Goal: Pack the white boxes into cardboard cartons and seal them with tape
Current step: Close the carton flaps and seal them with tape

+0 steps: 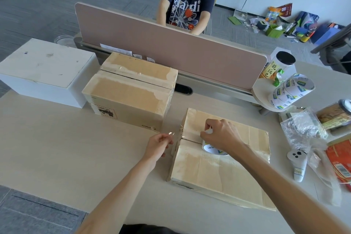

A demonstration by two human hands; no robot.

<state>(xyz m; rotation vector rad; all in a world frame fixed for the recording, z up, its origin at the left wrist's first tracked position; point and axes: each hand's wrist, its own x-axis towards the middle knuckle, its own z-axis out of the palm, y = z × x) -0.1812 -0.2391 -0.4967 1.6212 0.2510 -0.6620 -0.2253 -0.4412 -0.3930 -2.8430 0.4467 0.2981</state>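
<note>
A closed cardboard carton [218, 169] lies on the table in front of me, flaps meeting at a centre seam. My right hand [220, 135] grips a roll of clear tape [212, 149] standing on the carton's top, near the seam. My left hand [159, 145] pinches the pulled-out end of the clear tape [171, 134] just left of the carton's left edge. A second closed carton [131, 89] stands behind and to the left. A large white box [43, 70] sits at the far left of the table.
A pink desk divider [171, 47] runs across the back, with a seated person behind it. On the right lie a stack of tape rolls [290, 91], a snack canister [279, 64], a white controller [298, 163], plastic bags and a jar.
</note>
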